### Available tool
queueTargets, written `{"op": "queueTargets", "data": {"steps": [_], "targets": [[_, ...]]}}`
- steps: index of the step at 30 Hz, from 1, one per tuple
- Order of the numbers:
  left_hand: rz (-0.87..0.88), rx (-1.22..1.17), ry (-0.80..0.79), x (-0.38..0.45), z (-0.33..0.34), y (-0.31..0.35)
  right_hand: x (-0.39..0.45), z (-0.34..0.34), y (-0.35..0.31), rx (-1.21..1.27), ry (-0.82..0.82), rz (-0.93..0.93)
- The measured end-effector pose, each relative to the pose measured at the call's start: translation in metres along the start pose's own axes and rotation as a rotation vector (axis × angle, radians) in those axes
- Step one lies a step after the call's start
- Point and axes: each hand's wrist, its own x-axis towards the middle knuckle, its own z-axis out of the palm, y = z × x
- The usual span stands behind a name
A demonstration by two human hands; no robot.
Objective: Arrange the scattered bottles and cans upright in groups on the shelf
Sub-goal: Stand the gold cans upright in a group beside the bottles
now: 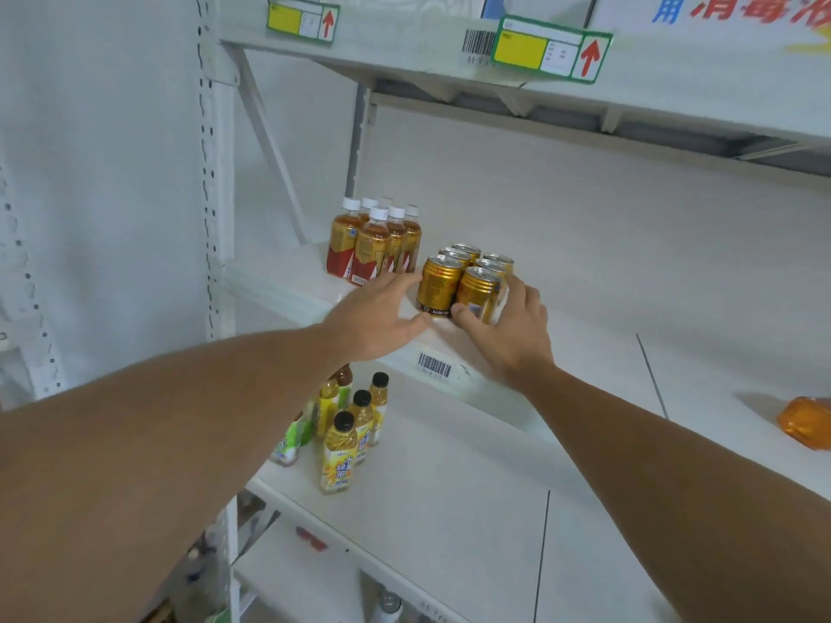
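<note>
Several gold cans (467,281) stand upright in a tight cluster on the middle shelf (584,348). My right hand (512,330) cups the front right can, thumb at its base and fingers round its right side. My left hand (382,317) lies flat with straight fingers, its fingertips touching the left side of the front left can. To the left of the cans, several amber tea bottles (373,245) with white caps and red labels stand grouped upright.
On the lower shelf (449,487) stand several yellow-labelled bottles with black caps (346,442) and green-labelled ones behind my left arm. An orange packet (807,422) lies at the right edge. Price tags hang on the upper shelf (551,51).
</note>
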Motion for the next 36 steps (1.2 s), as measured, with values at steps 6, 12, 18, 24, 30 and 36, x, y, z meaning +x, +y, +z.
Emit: {"op": "queueTargets", "data": {"steps": [6,12,18,24,30,36], "targets": [[-0.010,0.257,-0.095,-0.017,-0.035,0.020,-0.027,-0.040,0.008,-0.308,-0.256,-0.046],[-0.028,0.309,-0.152,-0.034,-0.039,0.049,-0.057,-0.083,0.018,-0.370,-0.335,-0.017],[0.088,0.292,-0.060,-0.062,-0.033,0.104,-0.085,-0.134,0.027,-0.354,-0.345,-0.035],[-0.018,0.305,-0.097,-0.092,-0.034,0.176,-0.116,-0.192,0.048,-0.288,-0.360,-0.100],[-0.155,0.334,-0.124,-0.123,-0.022,0.251,-0.150,-0.240,0.083,-0.236,-0.381,-0.113],[-0.200,0.405,-0.173,-0.148,-0.005,0.308,-0.178,-0.272,0.110,-0.194,-0.417,-0.109]]}}
